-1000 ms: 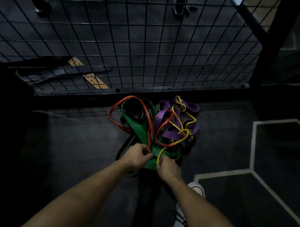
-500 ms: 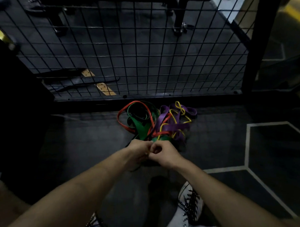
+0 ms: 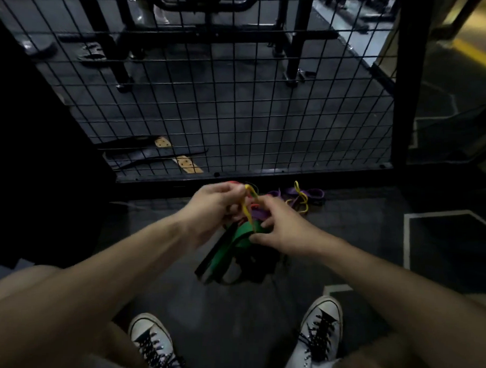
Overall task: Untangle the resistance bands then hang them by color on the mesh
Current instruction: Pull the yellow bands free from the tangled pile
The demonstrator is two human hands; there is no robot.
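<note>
Two hands up, my left hand (image 3: pixel 214 207) and right hand (image 3: pixel 279 229), both in the band tangle (image 3: pixel 241 233). Band colours I can count: five, namely yellow, green, black, purple, red; bands per colour, can't tell. One mesh panel (image 3: pixel 239 101). Two white sneakers, left (image 3: pixel 151 343) and right (image 3: pixel 318 329). Two tan perforated plates (image 3: pixel 188 164) behind the mesh.

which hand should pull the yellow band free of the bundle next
Left, probably. The left hand already pinches the yellow band near its top, while the right hand grips the green band below, steadying it.
</note>
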